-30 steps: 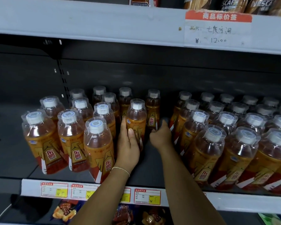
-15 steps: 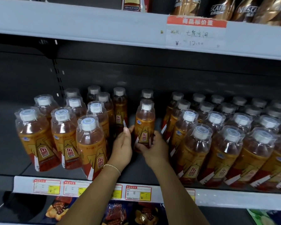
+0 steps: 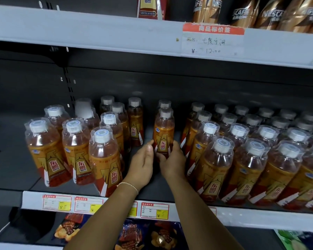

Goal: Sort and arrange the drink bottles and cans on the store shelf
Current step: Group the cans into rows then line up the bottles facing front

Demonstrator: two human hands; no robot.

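The right hand [image 3: 172, 160] has its fingers curled round the foot of one orange drink bottle [image 3: 163, 136], thumb up against the label. The left hand [image 3: 143, 165] lies flat along the bottle's other side, fingers straight and only a tip touching, more a guide than a hold. Between them the bottle stands upright with its label facing out, which looks like the aim: squaring it up so it reads from the aisle.

It sits mid-shelf, back from the front edge, in the open lane between two groups, with a second bottle [image 3: 164, 104] right behind it. The left cluster [image 3: 76, 147] is loose and uneven, while the right block [image 3: 251, 150] runs in tight rows towards the shelf's [image 3: 11, 170] right end. I'd guess this lane is being built into a row of its own.
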